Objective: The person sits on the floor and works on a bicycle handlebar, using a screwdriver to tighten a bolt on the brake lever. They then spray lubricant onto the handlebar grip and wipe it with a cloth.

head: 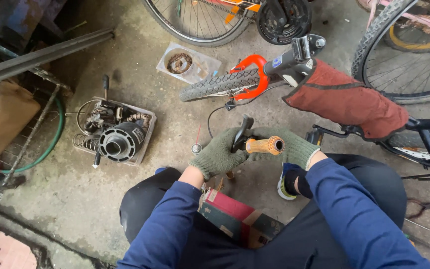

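Observation:
Both my hands wear grey-green knit gloves and meet at a bicycle handlebar end with an orange rubber grip [266,145]. My left hand [217,154] wraps the bar beside the black brake lever [241,132]. My right hand [290,147] holds the bar behind the orange grip. A red cloth [348,101] hangs over the bicycle's frame above my right arm. The small front wheel [220,83] under an orange fender [253,75] lies on the concrete beyond my hands.
A shallow tray [146,140] of springs, metal parts and a black round housing [119,142] sits to the left. A clear bag with a rusty chain [186,63] lies further off. Other bicycle wheels [197,22] [404,55] stand behind. A red and green box [237,219] rests between my knees.

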